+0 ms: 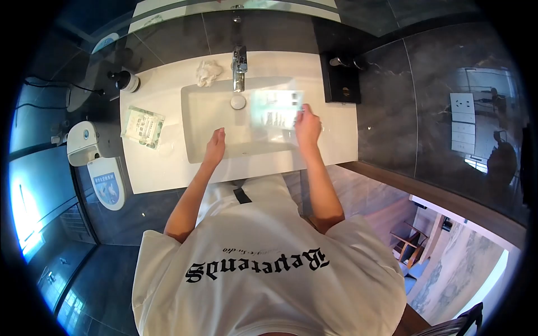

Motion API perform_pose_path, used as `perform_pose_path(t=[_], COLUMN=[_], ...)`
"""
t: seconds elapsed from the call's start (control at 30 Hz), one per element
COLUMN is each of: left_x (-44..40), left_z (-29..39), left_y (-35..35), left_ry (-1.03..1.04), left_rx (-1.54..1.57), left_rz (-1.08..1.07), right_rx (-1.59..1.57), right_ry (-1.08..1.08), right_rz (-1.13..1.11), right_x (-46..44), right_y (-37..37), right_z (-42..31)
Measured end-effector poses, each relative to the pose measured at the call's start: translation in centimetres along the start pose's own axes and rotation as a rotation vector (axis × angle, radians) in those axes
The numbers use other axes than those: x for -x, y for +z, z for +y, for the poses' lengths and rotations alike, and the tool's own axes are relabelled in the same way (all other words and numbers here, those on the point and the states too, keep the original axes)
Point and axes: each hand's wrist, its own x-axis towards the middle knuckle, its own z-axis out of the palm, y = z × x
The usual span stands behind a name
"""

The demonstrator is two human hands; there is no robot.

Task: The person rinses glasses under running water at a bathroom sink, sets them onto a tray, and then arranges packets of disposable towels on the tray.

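Observation:
Over the right part of the sink (197, 140), my right hand (308, 130) grips a flat, pale green and white packet (273, 109) by its right edge. Motion blurs the packet, so its print cannot be read. My left hand (216, 147) hovers above the sink's front left, seen edge-on, with its fingers stretched out and nothing in it. A chrome faucet (239, 67) stands behind the sink, above the round drain cap (237, 101).
On the white counter (168, 173) lie a leaf-printed packet (143, 127) and a white bath puff (208, 73). A dark bottle (124, 82) stands at the back left, a black box (341, 84) at the back right. The toilet (103, 168) is left of the counter.

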Motion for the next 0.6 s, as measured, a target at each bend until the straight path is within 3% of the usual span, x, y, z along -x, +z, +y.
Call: perform_pose_path(t=[0.07, 0.17, 0.2, 0.33, 0.43, 0.5, 0.6], left_x=[-0.2, -0.5, -0.6, -0.5, 0.6, 1.4, 2.3], left_z=[-0.5, -1.0, -1.3, 0.2, 3.3, 5.9, 10.5], left_y=[-0.3, -0.2, -0.1, -0.9, -1.5, -1.9, -2.0], left_ry=[-0.052, -0.012, -0.013, -0.107, -0.21, -0.241, -0.373], left_rx=[-0.012, 0.071, 0.071, 0.012, 0.102, 0.145, 0.407], left_rz=[0.001, -0.051, -0.049, -0.189, -0.222, -0.222, -0.342], right_rx=[-0.007, -0.036, -0.309, -0.446, 0.019, 0.04, -0.032], right_ry=[0.109, -0.265, -0.394, -0.206, -0.01, -0.024, -0.332], right_rz=[0.058, -0.215, -0.282, -0.209, -0.057, -0.06, -0.056], right_x=[0.0, 1.4, 1.6, 0.4, -0.8, 0.0, 2.7], right_y=[0.2, 1.8, 2.5, 1.8, -0.5, -0.7, 0.8], right_z=[0.1, -2.2, -2.4, -0.6, 0.0, -1.3, -3.6])
